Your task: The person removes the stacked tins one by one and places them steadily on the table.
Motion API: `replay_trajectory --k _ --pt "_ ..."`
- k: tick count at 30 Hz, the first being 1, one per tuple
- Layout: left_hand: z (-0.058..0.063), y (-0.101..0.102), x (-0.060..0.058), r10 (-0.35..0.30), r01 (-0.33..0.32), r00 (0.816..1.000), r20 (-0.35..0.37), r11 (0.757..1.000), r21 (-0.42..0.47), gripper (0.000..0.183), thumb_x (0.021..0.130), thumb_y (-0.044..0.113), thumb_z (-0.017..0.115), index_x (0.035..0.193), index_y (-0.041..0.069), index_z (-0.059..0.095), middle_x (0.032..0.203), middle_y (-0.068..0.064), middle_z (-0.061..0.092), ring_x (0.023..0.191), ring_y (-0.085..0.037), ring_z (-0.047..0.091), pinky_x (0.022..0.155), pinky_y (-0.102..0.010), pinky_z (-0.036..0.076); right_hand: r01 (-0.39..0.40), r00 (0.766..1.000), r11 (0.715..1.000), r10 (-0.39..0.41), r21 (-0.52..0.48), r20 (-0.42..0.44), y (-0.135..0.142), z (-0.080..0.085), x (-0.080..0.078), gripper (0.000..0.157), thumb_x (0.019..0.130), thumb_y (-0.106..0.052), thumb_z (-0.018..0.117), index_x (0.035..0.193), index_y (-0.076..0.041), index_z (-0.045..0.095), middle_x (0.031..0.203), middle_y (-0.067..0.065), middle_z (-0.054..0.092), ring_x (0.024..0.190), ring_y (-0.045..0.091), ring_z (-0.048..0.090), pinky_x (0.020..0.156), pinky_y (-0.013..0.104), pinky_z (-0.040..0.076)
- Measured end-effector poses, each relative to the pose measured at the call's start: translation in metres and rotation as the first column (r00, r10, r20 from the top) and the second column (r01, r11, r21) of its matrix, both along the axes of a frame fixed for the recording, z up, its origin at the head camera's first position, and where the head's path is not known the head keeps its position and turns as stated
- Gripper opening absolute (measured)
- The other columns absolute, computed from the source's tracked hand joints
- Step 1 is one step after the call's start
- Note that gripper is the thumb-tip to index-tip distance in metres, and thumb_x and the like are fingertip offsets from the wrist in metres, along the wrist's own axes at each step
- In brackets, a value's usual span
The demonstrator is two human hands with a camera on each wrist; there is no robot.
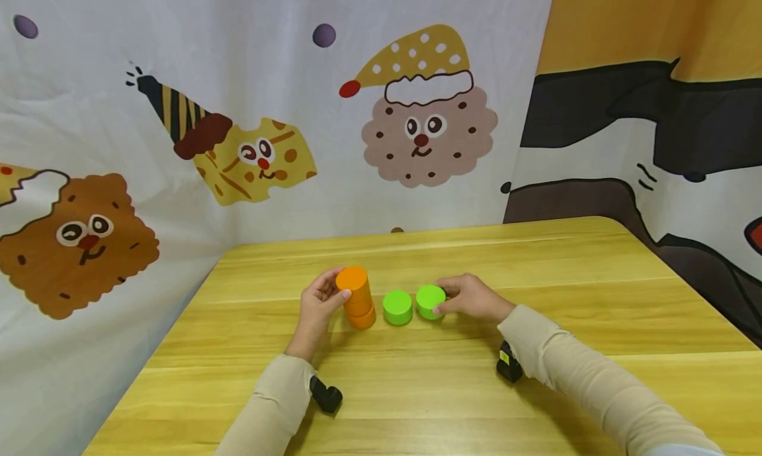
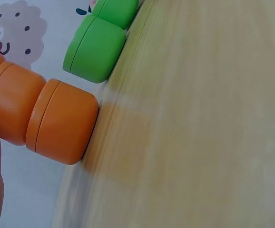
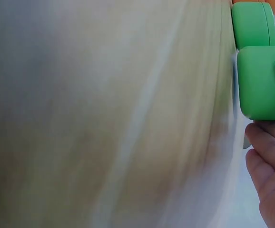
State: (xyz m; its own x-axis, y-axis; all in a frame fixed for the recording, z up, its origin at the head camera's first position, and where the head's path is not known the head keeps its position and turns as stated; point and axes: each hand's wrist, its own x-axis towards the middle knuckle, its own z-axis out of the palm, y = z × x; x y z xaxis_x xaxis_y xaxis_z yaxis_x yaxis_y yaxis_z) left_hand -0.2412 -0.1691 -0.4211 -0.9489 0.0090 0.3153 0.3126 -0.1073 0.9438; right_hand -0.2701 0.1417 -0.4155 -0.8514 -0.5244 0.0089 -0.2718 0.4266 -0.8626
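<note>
Small round containers, each with a seam line near its top, stand mid-table. The orange ones form an upright stack [image 1: 354, 289]; its lowest orange container [image 2: 63, 123] shows in the left wrist view. My left hand [image 1: 317, 309] grips the upper part of this stack from the left, thumb in front. Just right of the stack stands one green container [image 1: 397, 308], untouched by either hand. Beside it my right hand [image 1: 473, 298] pinches a second green container [image 1: 430, 302], thumb on the near side. The right wrist view shows that held green container [image 3: 261, 83] close over the table.
The wooden table [image 1: 417, 383] runs back to a hanging printed cloth [image 1: 339, 198] with cartoon biscuits and cheese. A black wrist device [image 1: 326, 395] sits at the left sleeve, another black device [image 1: 508, 363] at the right sleeve.
</note>
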Motion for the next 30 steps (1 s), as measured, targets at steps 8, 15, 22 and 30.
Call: replay_trajectory --k 8,15,22,30 --pt "0.001 0.001 0.001 -0.005 0.005 1.000 -0.004 1.000 0.007 0.044 0.082 -0.005 0.064 0.124 -0.007 0.052 0.102 0.006 0.064 0.094 -0.009 0.058 0.088 -0.020 0.047 -0.009 0.999 1.000 0.010 -0.018 0.052 0.002 -0.002 -0.001 0.051 0.076 -0.019 0.077 0.121 -0.003 0.060 0.111 0.010 0.066 0.101 0.020 0.062 0.091 0.038 0.048" --pt "0.000 0.002 0.000 0.005 -0.005 1.000 -0.003 1.000 0.014 0.043 0.082 -0.007 0.064 0.123 -0.009 0.051 0.101 0.007 0.065 0.093 -0.008 0.058 0.087 -0.019 0.047 0.007 0.995 1.000 -0.004 -0.027 0.104 0.002 -0.004 -0.001 0.051 0.075 -0.017 0.077 0.121 -0.003 0.059 0.114 0.011 0.065 0.103 0.022 0.061 0.092 0.040 0.047" --pt "-0.001 0.001 0.002 -0.038 0.038 0.999 -0.002 0.999 -0.007 0.051 0.083 -0.005 0.063 0.130 -0.009 0.045 0.111 0.007 0.061 0.102 -0.006 0.057 0.091 -0.018 0.044 0.090 0.991 0.996 -0.086 -0.031 0.104 0.002 0.005 -0.002 0.076 0.076 -0.021 0.077 0.137 0.004 0.038 0.140 0.021 0.041 0.130 0.035 0.038 0.105 0.046 0.033" --pt "-0.002 -0.004 0.005 -0.081 0.084 0.994 0.070 0.996 -0.033 0.056 0.083 -0.002 0.063 0.135 -0.002 0.042 0.121 0.004 0.056 0.113 -0.006 0.053 0.098 -0.018 0.040 0.064 0.998 0.998 -0.064 -0.021 0.002 -0.012 0.028 -0.006 0.072 0.081 -0.028 0.072 0.140 -0.002 0.038 0.143 0.016 0.039 0.133 0.032 0.034 0.107 0.049 0.029"
